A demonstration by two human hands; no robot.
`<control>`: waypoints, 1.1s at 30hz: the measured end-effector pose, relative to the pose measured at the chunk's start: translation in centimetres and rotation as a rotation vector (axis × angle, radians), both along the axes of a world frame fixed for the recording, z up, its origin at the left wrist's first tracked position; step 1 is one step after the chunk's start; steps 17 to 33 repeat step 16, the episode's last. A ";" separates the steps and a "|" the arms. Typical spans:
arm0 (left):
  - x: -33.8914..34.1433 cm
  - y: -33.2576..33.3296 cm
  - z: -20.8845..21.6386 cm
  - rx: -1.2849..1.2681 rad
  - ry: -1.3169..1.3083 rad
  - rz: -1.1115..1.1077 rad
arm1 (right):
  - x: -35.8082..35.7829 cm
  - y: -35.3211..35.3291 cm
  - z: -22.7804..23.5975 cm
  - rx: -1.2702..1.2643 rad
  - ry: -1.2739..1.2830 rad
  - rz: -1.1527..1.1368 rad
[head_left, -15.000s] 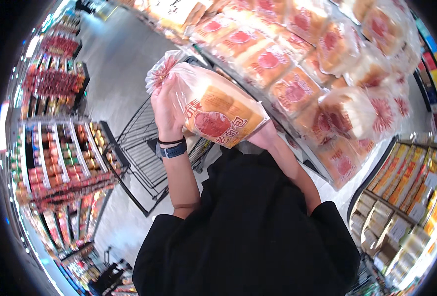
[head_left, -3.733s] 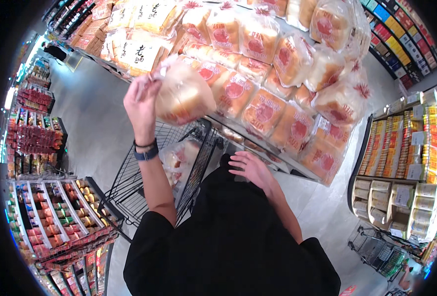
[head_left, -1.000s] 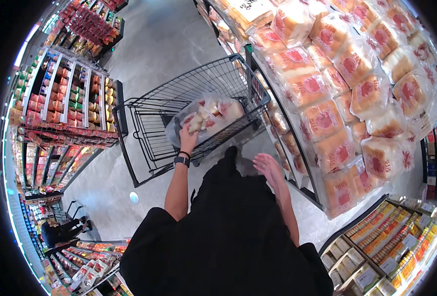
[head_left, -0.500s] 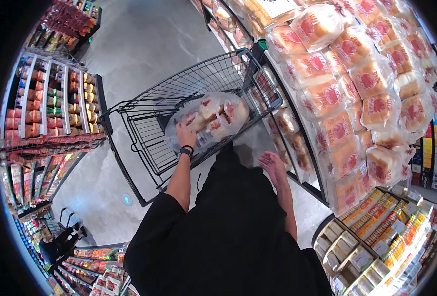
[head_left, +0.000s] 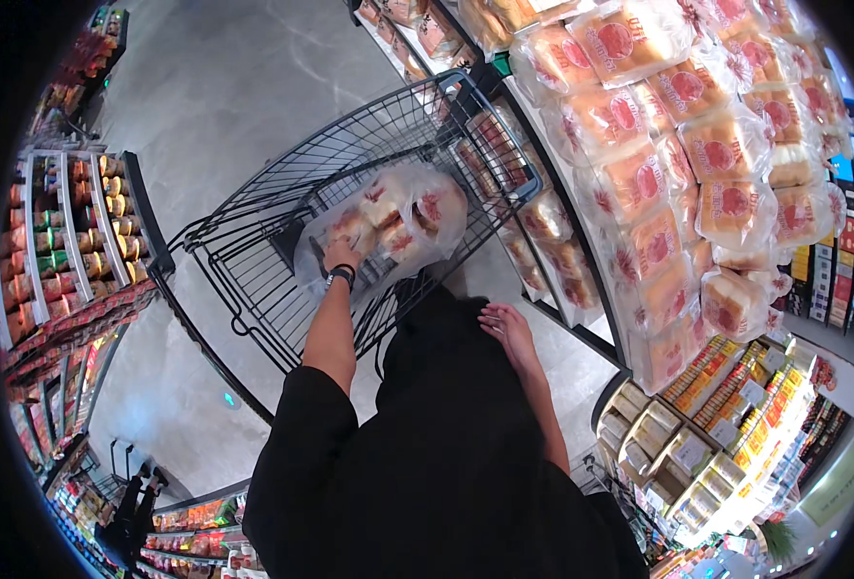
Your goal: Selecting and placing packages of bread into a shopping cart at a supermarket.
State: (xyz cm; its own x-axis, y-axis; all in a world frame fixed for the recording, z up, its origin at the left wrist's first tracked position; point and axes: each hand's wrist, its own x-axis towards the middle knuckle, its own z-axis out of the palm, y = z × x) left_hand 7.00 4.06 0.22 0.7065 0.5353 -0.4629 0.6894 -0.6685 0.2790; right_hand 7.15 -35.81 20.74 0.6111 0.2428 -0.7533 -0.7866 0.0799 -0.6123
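Note:
A large clear plastic bag (head_left: 388, 227) with several packed loaves of bread in it lies in the black wire shopping cart (head_left: 244, 232). My left hand (head_left: 341, 255), a dark band at its wrist, reaches into the cart and grips the bag's near left side; its fingertips are partly lost against the plastic. Beside my body, to the right of the cart, my right hand (head_left: 510, 330) hangs with fingers apart and nothing in them.
Bagged loaves (head_left: 659, 174) are piled high on a display close at the right. Below it stand boxed and canned goods (head_left: 697, 444). Shelves of packaged food (head_left: 70, 232) line the left. Another person (head_left: 130, 511) stands at the lower left near a cart.
The cart, the bag and my left hand sit a little farther left in view. My right hand has come closer to my body. Shelves have shifted as my view turned.

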 end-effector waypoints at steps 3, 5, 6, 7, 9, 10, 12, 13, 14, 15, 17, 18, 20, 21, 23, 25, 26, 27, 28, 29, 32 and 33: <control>0.3 -0.4 0.8 0.120 0.001 -0.017 | 0.0 -0.1 -0.1 -0.034 0.000 -0.009; -0.2 0.2 0.6 0.155 -0.006 -0.050 | -0.1 0.2 0.1 -0.029 -0.011 -0.007; -0.5 0.4 0.5 0.194 -0.013 -0.084 | -0.1 0.4 0.1 -0.035 -0.012 0.006; -0.2 0.4 1.1 0.194 -0.017 -0.087 | -0.1 0.3 -0.1 -0.043 -0.017 0.013; 0.0 0.6 2.5 0.174 -0.033 -0.170 | -0.1 0.1 -0.7 -0.045 -0.024 0.027; 0.0 0.6 3.3 0.180 -0.036 -0.168 | 0.0 0.1 -0.8 -0.047 -0.026 0.047; 0.1 0.7 5.2 0.111 -0.082 -0.157 | 0.2 -0.1 -1.1 -0.025 -0.032 0.057; -0.2 1.0 5.4 0.125 -0.087 -0.154 | 0.3 -0.1 -1.2 -0.007 -0.034 0.066; -0.4 1.3 5.5 0.086 -0.089 -0.160 | 0.4 0.0 -1.2 0.007 -0.041 0.069; -0.6 1.6 5.8 0.047 -0.092 -0.167 | 0.6 0.0 -1.2 0.010 -0.046 0.079; -0.3 1.8 6.3 0.061 -0.100 -0.169 | 0.8 0.0 -1.5 0.011 -0.051 0.084; -0.3 1.8 6.3 0.061 -0.100 -0.169 | 0.8 0.0 -1.5 0.011 -0.051 0.084; -0.3 1.8 6.3 0.061 -0.100 -0.169 | 0.8 0.0 -1.5 0.011 -0.051 0.084; -0.3 1.8 6.3 0.061 -0.100 -0.169 | 0.8 0.0 -1.5 0.011 -0.051 0.084; -0.3 1.8 6.3 0.061 -0.100 -0.169 | 0.8 0.0 -1.5 0.011 -0.051 0.084; -0.3 1.8 6.3 0.061 -0.100 -0.169 | 0.8 0.0 -1.5 0.011 -0.051 0.084; -0.3 1.8 6.3 0.061 -0.100 -0.169 | 0.8 0.0 -1.5 0.011 -0.051 0.084; -0.3 1.8 6.3 0.061 -0.100 -0.169 | 0.8 0.0 -1.5 0.011 -0.051 0.084; -0.3 1.8 6.3 0.061 -0.100 -0.169 | 0.8 0.0 -1.5 0.011 -0.051 0.084; -0.3 1.8 6.3 0.061 -0.100 -0.169 | 0.8 0.0 -1.5 0.011 -0.051 0.084; -0.3 1.8 6.3 0.061 -0.100 -0.169 | 0.8 0.0 -1.5 0.011 -0.051 0.084; -0.3 1.8 6.3 0.061 -0.100 -0.169 | 0.8 0.0 -1.5 0.011 -0.051 0.084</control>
